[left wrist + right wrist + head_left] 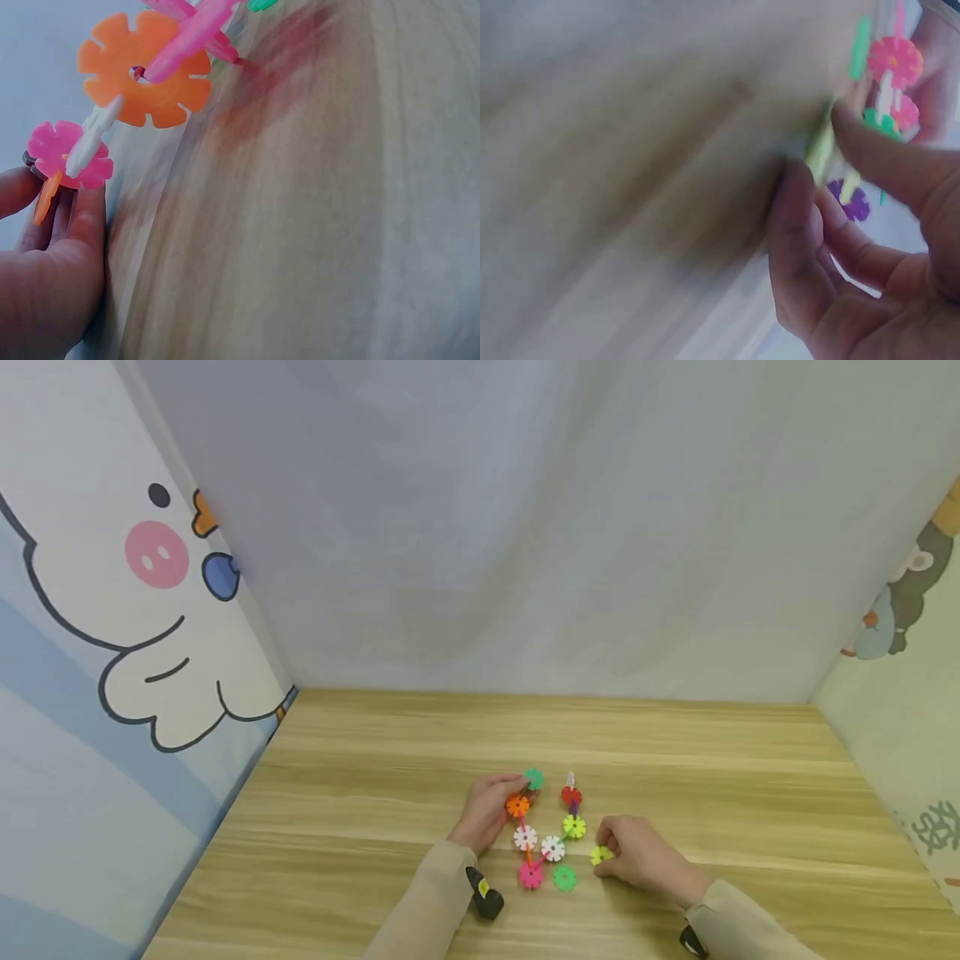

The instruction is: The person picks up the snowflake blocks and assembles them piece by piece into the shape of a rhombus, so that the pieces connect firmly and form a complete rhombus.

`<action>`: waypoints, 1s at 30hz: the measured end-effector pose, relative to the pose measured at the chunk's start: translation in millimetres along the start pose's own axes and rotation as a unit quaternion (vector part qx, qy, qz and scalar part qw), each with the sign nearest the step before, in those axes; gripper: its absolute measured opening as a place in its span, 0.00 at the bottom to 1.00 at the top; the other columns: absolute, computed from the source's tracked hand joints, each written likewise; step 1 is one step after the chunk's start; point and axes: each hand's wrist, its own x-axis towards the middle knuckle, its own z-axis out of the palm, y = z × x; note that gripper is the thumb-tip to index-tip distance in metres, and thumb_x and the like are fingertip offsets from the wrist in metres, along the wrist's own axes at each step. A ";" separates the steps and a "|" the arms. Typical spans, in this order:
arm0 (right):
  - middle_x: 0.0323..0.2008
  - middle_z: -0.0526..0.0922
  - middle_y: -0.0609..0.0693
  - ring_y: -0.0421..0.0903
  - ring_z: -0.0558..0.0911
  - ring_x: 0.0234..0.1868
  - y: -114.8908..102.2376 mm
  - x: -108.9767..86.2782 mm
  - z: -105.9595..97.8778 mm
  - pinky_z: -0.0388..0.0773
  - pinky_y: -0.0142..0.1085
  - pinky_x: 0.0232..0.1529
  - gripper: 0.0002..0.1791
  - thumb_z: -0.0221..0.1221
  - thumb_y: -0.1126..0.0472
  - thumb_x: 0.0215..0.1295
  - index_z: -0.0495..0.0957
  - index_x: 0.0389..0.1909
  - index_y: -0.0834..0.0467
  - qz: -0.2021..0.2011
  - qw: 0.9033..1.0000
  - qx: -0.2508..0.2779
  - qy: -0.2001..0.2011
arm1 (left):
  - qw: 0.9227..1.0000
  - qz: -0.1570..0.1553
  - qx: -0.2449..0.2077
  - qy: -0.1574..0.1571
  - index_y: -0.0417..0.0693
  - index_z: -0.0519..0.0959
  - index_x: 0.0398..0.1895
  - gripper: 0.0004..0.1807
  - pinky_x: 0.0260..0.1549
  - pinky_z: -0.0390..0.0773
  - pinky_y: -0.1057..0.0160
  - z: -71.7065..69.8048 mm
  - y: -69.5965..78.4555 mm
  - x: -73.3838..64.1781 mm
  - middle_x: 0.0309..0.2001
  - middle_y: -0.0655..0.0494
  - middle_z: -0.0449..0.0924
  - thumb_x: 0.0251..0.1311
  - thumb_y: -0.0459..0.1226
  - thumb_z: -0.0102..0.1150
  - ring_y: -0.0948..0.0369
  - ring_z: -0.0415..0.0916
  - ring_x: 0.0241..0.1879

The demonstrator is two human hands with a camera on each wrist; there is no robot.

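Observation:
My left hand point(487, 810) grips one end of a chain of notched plastic flower discs, near an orange disc point(517, 806) and a green disc point(533, 778). From there the chain bends in a V through a white disc point(525, 837) and a pink disc point(531, 876), then up to a yellow-green disc point(574, 826) and a red disc point(572, 796). Just right of the chain, my right hand point(637, 852) pinches a loose yellow disc point(601, 856) between thumb and fingers. The right wrist view shows this yellow disc point(822, 150) edge-on.
A loose green disc point(565, 878) lies beside the pink one. All of this is on a wood-grain table point(337, 793). A pale curtain point(525, 543) hangs along its back edge, with printed cartoon panels at left point(75, 677) and right.

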 end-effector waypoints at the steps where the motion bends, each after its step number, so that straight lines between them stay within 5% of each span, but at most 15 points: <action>1: 0.26 0.72 0.48 0.44 0.70 0.29 -1.0 0.4 1.0 0.71 0.36 0.30 0.15 0.73 0.65 0.45 0.76 0.31 0.60 0.002 1.000 -0.001 0.001 | 1.000 0.000 0.003 0.000 0.29 0.80 0.41 0.09 0.43 0.79 0.59 -1.0 0.4 -0.2 0.40 0.41 0.82 0.59 0.28 0.60 0.54 0.81 0.37; 8: 0.28 0.71 0.48 0.45 0.69 0.30 -4.7 -0.1 3.2 0.70 0.39 0.32 0.15 0.73 0.67 0.44 0.76 0.30 0.58 0.025 1.000 -0.003 0.016 | 1.000 0.008 0.006 -0.009 0.28 0.79 0.42 0.10 0.43 0.79 0.59 -2.1 4.0 -4.2 0.40 0.41 0.82 0.60 0.28 0.59 0.55 0.81 0.37; 17: 0.28 0.76 0.45 0.44 0.75 0.31 12.8 9.1 -14.2 0.75 0.40 0.32 0.13 0.69 0.71 0.49 0.76 0.30 0.55 -0.035 0.999 -0.003 0.011 | 1.000 0.010 -0.002 -0.015 0.28 0.79 0.42 0.10 0.43 0.79 0.59 0.6 0.3 -2.3 0.40 0.41 0.82 0.60 0.28 0.59 0.55 0.81 0.36; 23: 0.29 0.81 0.47 0.44 0.79 0.31 21.6 30.1 -43.2 0.78 0.37 0.31 0.05 0.64 0.71 0.56 0.81 0.33 0.62 -0.046 0.997 0.060 0.008 | 1.000 0.007 0.010 -0.022 0.30 0.80 0.41 0.09 0.44 0.78 0.59 0.7 1.9 -2.3 0.40 0.42 0.82 0.59 0.29 0.60 0.55 0.81 0.38; 30: 0.30 0.84 0.49 0.46 0.82 0.29 15.6 60.3 -57.9 0.79 0.35 0.27 0.04 0.62 0.67 0.61 0.82 0.36 0.63 -0.049 0.994 0.065 0.068 | 0.999 0.012 0.021 -0.027 0.30 0.81 0.39 0.08 0.44 0.78 0.59 0.1 0.8 -1.4 0.38 0.42 0.83 0.59 0.28 0.59 0.55 0.81 0.36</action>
